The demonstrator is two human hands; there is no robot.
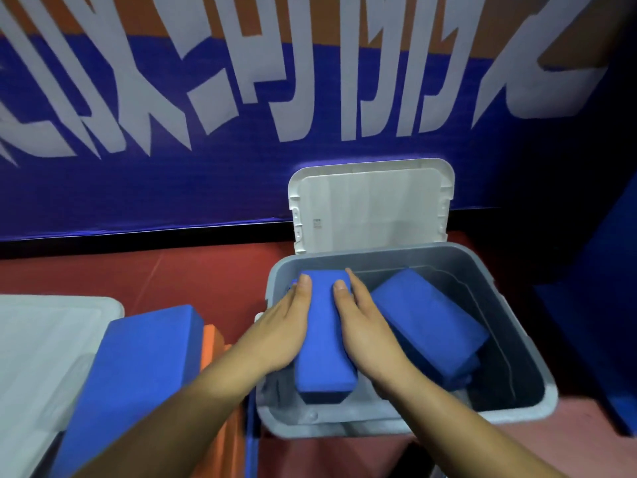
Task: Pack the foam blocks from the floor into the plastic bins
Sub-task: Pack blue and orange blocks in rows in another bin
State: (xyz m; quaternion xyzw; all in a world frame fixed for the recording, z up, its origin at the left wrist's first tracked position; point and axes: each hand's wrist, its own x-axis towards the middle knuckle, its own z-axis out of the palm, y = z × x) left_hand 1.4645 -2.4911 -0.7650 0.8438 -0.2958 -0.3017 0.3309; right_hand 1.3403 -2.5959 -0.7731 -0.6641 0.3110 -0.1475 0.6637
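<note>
Over the left half of the grey bin (327, 422), left hand (282, 326) and right hand (368, 329) both clamp one blue foam block (322, 343) by its sides. A second block (431, 326) lies tilted in the bin's right half.

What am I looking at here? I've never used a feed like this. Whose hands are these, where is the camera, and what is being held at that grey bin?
There is no machine. A person is working bare-handed, and the single picture comes from a camera worn on their head, looking forward and down. The left hand and right hand grip one blue foam block from either side, thumbs on top, at the left of the grey plastic bin. A second blue block lies tilted inside that bin. A white lid stands behind it against the wall. On the left, outside the bin, a third blue block rests partly on a white container, with an orange block beside it. The floor is red.
</note>
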